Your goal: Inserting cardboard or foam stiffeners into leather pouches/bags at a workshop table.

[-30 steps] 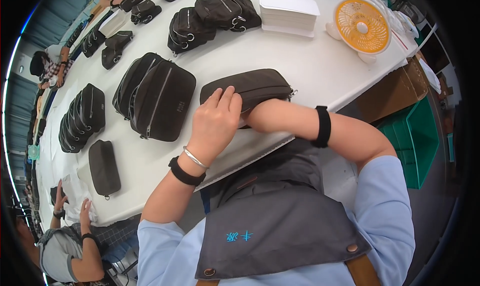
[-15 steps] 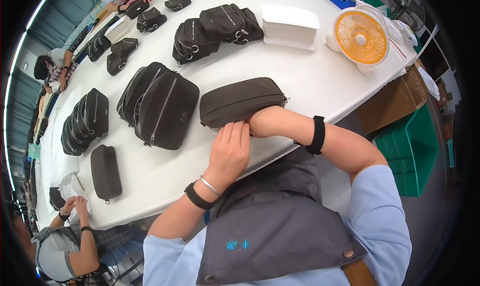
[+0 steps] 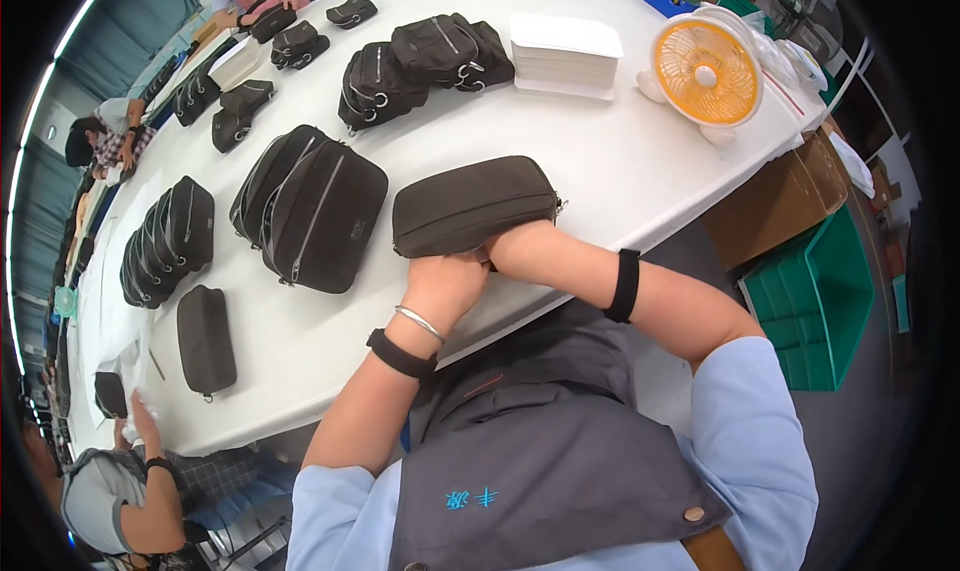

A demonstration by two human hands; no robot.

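Observation:
In front of me on the white table [image 3: 620, 186] lies a dark brown zippered pouch [image 3: 475, 203], its near side facing me. My left hand [image 3: 448, 279] reaches into the opening along that side, with only the back of the hand and wrist showing. From the right, my right hand [image 3: 508, 251] goes into the same opening up to about the wrist. The fingers of both hands are hidden inside the pouch. Left of it, several larger dark bags [image 3: 335, 211] with silver zippers stand close together. A single dark pouch [image 3: 206, 341] lies farther left.
A row of zippered pouches [image 3: 170, 241] stands at the left. Farther back are a pile of dark bags [image 3: 430, 61], a stack of white sheets [image 3: 566, 56] and an orange fan [image 3: 706, 71]. Below the table's right edge is a green crate [image 3: 815, 306]. A co-worker [image 3: 110, 496] sits at lower left.
My left fingers, visible at the pouch's edge before, have slid inside its opening. My right hand stays in the pouch. The view has shifted slightly, and the co-worker's hands at lower left have moved.

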